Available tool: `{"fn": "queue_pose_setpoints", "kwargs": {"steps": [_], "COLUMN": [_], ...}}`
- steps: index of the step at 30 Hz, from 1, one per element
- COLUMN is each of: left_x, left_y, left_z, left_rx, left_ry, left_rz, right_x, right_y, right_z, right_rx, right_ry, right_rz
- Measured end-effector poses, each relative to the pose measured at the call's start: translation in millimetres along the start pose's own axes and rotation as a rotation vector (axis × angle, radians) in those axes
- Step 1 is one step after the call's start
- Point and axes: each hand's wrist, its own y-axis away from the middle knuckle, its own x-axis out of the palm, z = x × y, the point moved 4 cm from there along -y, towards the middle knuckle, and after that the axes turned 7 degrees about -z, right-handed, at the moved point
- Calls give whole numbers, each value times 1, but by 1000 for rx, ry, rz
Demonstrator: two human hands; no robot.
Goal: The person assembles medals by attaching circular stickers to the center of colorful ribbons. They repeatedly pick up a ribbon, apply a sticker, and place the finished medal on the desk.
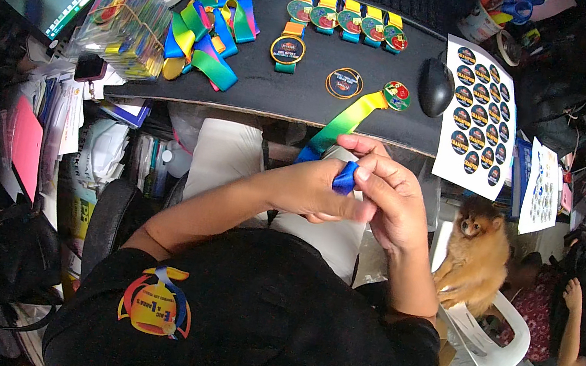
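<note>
A multicolour medal ribbon (351,119) runs from a round medal (396,95) at the desk's front edge down to my hands. Over my lap, my left hand (312,186) has its fingers closed around the ribbon's blue part. My right hand (395,196) pinches at that same blue fold (345,178) with thumb and fingers. My fingers hide how the ribbon is folded inside. Just left of the medal lie round dark stickers (345,82) with orange rims, partly overlapping. Farther left, another medal (287,49) with a dark round face lies flat with its ribbon folded under.
Several medals (348,22) line the back of the desk. Loose ribbons (213,34) and a banded stack of packed medals (127,23) lie left. A mouse (434,87) and sticker sheet (478,117) are right. A dog (479,253) sits on a white chair (498,345); another person (578,308) is nearby.
</note>
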Motion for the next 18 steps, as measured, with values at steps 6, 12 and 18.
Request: {"fn": "queue_pose_setpoints", "kwargs": {"steps": [6,12,18], "left_x": [7,4,1], "left_y": [6,8,17], "left_z": [8,20,19], "left_rx": [-244,-272,-23], "left_ry": [254,393,-26], "left_rz": [174,134,-123], "right_x": [0,-2,-21], "right_y": [13,22,-1], "right_z": [4,2,-9], "right_rx": [16,12,-146], "right_ry": [-48,47,152], "right_rz": [11,9,-291]}}
